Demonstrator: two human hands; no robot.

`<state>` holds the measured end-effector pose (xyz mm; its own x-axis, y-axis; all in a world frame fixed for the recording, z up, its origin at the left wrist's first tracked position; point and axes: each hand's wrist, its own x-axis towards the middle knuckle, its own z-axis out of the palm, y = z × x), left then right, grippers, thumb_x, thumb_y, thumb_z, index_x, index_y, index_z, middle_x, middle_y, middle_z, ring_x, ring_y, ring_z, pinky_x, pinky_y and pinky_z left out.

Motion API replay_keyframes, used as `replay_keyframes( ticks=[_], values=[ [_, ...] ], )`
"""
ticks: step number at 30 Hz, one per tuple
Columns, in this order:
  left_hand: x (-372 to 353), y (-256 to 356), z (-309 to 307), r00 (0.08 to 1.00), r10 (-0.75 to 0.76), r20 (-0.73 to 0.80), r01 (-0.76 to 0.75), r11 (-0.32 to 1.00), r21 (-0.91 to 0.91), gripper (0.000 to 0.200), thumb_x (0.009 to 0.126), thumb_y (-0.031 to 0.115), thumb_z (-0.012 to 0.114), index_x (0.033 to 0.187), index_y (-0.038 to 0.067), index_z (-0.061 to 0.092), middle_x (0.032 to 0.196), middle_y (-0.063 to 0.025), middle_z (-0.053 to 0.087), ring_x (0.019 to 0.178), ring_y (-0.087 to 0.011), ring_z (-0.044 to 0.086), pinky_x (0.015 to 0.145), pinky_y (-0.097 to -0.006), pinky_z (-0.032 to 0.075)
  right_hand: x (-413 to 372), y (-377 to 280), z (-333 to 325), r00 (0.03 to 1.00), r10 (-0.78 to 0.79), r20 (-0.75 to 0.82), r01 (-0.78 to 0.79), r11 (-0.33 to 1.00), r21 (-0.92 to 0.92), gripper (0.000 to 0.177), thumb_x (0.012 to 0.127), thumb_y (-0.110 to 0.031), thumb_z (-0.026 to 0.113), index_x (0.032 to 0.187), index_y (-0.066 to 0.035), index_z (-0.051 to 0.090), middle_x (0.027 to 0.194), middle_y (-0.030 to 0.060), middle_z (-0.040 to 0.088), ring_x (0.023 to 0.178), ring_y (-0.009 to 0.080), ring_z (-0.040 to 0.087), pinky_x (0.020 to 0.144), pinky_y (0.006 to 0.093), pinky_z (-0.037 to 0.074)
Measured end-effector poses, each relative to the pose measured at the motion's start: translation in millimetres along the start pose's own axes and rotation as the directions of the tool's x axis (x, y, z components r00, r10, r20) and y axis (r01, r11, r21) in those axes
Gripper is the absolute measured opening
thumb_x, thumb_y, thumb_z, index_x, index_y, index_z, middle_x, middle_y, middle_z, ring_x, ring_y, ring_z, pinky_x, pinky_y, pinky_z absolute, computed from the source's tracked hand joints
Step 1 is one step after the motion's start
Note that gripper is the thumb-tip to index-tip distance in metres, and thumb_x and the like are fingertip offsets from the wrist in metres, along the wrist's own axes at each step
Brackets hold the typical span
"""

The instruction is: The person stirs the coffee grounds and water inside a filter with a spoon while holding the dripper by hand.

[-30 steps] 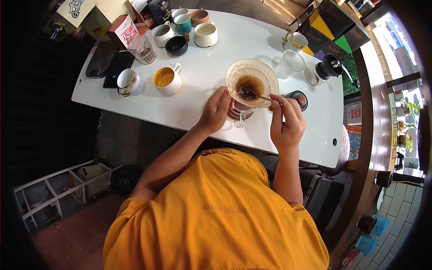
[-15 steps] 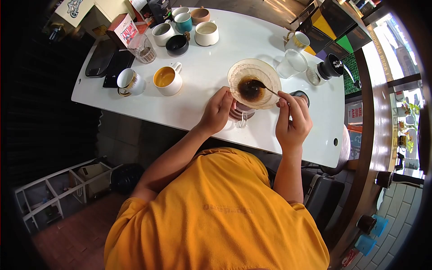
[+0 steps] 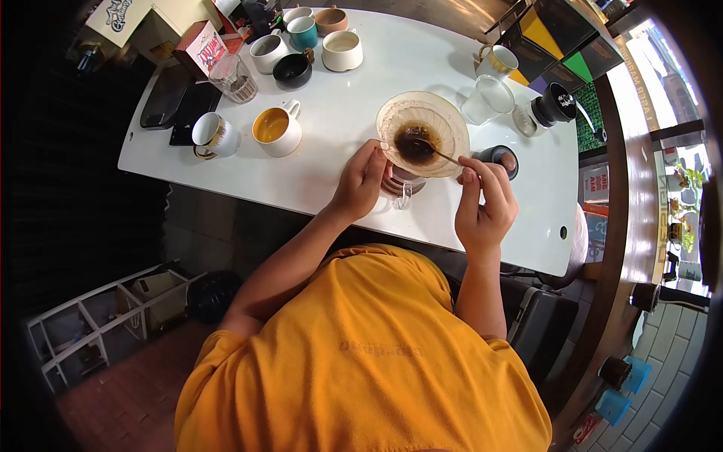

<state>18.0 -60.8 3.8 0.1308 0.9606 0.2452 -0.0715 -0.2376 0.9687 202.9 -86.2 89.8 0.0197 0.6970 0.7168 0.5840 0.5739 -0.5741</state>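
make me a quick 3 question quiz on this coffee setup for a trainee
1. True or false: the right hand holds a spoon whose bowl is down in the dripper.
2. What does the left hand hold? A) the near side of the dripper B) a black cup C) a clear glass
3. What colour shows inside the white mug to the left of the dripper?

Key: 1 true; 2 A; 3 orange-yellow
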Motion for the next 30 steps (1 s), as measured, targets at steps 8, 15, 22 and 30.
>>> replay_keyframes(
  ticks=[8, 15, 22, 30],
  values=[
    [-1.1, -0.1, -4.8, 0.998, -0.005, 0.059, 0.004, 1.000, 0.024, 0.028, 0.104, 0.025, 0.034, 0.104, 0.003, 0.052, 0.082, 0.0008, 0.052, 0.075, -0.0059, 0.046, 0.071, -0.0210, 0.040, -1.8, -10.3, -4.8, 0.999, -0.050, -0.005, 0.050, 0.998, 0.026, 0.013, 0.078, 0.006, 0.065, 0.090, 0.002, 0.066, 0.074, 0.0087, 0.061, 0.065, 0.0217, 0.057, 0.059, 0.0287, 0.045],
    [-0.9, 0.3, -4.6, 0.998, -0.037, 0.052, 0.037, 0.999, 0.014, 0.027, 0.103, 0.023, 0.033, 0.105, 0.003, 0.051, 0.082, 0.0010, 0.052, 0.075, -0.0059, 0.046, 0.071, -0.0211, 0.040, -3.0, -7.0, 1.9, 0.996, -0.082, 0.048, 0.082, 0.997, -0.010, 0.015, 0.077, 0.006, 0.067, 0.091, 0.002, 0.065, 0.075, 0.0097, 0.060, 0.066, 0.0242, 0.055, 0.060, 0.0314, 0.044],
    [-1.7, -7.1, -5.7, 0.998, -0.014, 0.058, 0.015, 1.000, -0.015, 0.028, 0.104, 0.024, 0.034, 0.110, 0.002, 0.050, 0.086, 0.0005, 0.052, 0.079, -0.0061, 0.047, 0.074, -0.0211, 0.041, -1.2, 5.8, 8.8, 0.995, -0.100, 0.025, 0.101, 0.994, -0.043, 0.014, 0.078, 0.005, 0.067, 0.091, 0.001, 0.065, 0.075, 0.0096, 0.060, 0.065, 0.0239, 0.055, 0.059, 0.0314, 0.044],
    [-2.5, -8.8, -6.6, 0.998, -0.030, 0.061, 0.031, 0.999, -0.029, 0.029, 0.104, 0.024, 0.035, 0.114, 0.002, 0.050, 0.088, 0.0003, 0.053, 0.080, -0.0061, 0.047, 0.075, -0.0208, 0.041, 6.6, 9.8, 3.2, 0.999, 0.001, -0.038, 0.000, 1.000, 0.030, 0.011, 0.084, 0.007, 0.060, 0.092, 0.003, 0.065, 0.076, 0.0097, 0.064, 0.066, 0.0196, 0.060, 0.058, 0.0273, 0.047]
  ],
)
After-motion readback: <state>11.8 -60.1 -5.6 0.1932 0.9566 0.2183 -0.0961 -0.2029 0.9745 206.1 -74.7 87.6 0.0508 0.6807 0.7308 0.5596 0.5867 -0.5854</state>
